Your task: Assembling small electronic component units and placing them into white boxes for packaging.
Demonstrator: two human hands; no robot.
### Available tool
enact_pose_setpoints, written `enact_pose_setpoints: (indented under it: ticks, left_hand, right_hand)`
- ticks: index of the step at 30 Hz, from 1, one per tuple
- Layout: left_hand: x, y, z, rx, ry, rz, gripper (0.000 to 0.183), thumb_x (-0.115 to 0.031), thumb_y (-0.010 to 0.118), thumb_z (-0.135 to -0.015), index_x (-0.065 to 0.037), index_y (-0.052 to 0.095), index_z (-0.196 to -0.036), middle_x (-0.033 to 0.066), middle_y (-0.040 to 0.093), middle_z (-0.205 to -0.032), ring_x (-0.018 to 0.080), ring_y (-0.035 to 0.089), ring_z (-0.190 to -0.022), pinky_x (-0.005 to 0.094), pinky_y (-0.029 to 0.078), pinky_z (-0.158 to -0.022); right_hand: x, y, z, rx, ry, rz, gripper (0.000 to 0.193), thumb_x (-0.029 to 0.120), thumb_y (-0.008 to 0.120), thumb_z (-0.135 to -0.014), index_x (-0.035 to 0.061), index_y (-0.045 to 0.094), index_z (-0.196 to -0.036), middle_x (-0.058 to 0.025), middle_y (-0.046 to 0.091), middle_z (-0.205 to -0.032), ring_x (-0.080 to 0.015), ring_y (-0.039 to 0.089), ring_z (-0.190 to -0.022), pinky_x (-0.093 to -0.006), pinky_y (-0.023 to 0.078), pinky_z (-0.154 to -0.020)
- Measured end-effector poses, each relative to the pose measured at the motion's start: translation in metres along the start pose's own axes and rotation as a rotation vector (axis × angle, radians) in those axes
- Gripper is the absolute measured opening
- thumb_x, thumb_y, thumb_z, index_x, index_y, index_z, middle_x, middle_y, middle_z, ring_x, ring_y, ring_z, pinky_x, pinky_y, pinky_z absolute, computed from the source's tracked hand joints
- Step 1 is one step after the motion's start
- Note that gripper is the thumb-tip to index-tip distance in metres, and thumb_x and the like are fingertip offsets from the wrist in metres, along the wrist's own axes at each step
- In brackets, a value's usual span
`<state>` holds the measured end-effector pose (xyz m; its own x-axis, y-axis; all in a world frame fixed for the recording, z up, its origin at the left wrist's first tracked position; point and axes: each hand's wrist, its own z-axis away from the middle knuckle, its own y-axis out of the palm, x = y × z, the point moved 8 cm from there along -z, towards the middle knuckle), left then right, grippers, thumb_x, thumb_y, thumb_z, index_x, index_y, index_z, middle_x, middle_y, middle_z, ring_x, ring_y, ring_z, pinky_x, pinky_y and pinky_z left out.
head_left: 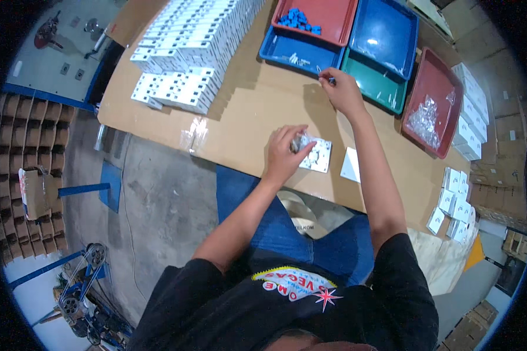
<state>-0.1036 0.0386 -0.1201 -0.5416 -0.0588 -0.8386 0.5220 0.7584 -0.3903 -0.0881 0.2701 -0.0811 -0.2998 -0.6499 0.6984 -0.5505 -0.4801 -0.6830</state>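
My left hand (285, 153) rests at the left side of a white square plate (317, 157), fingers curled around its edge. Between thumb and fingers a clear plastic piece (302, 141) shows in part. My right hand (341, 92) is raised farther away, near the blue and green trays, its fingers pinched. A thin, pale small piece (319, 69) sticks out at the fingertips, and something dark blue shows by the fingers; its kind is too small to make out. Beside my right forearm lies another white plate (351, 165), partly hidden by the arm.
Stacked white boxes (184, 88) stand at the far left. Red tray (339, 26) holds small blue parts; a blue tray (275, 54) holds pale slim pieces. Clear plastic parts fill some of the right red tray (413, 137). Small white boxes (454, 202) lie at the right.
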Motion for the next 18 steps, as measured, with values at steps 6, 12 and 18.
enact_pose_setpoints:
  ticks: [6, 12, 18]
  left_hand:
    - [-0.007, 0.001, -0.001, -0.006, 0.007, 0.002, 0.039, -0.020, 0.086, -0.077, -0.006, 0.072, -0.111, 0.0079, 0.070, -0.101, 0.0275, 0.066, -0.093, 0.0399, 0.049, -0.086]
    - [-0.005, 0.000, -0.002, -0.008, -0.018, -0.001, 0.039, -0.019, 0.086, -0.077, -0.006, 0.072, -0.111, 0.0066, 0.070, -0.102, 0.0259, 0.065, -0.092, 0.0390, 0.049, -0.085]
    - [-0.009, 0.000, -0.006, 0.002, 0.000, -0.011, 0.040, -0.019, 0.086, -0.077, -0.006, 0.072, -0.111, 0.0067, 0.070, -0.102, 0.0256, 0.065, -0.092, 0.0392, 0.050, -0.083]
  right_hand:
    - [-0.021, 0.029, -0.078, 0.029, -0.119, 0.250, 0.023, 0.012, 0.061, -0.090, 0.0097, 0.072, -0.111, -0.0167, 0.073, -0.107, -0.0369, 0.069, -0.104, -0.0496, 0.054, -0.086]
    - [-0.028, 0.056, -0.101, 0.145, -0.130, 0.387, 0.025, 0.007, 0.063, -0.085, 0.0090, 0.073, -0.108, -0.0171, 0.072, -0.103, -0.0366, 0.069, -0.100, -0.0481, 0.054, -0.087]
    - [-0.034, 0.056, -0.105, 0.122, -0.112, 0.425, 0.020, 0.008, 0.062, -0.084, 0.0079, 0.074, -0.100, -0.0170, 0.070, -0.102, -0.0367, 0.068, -0.101, -0.0483, 0.054, -0.087]
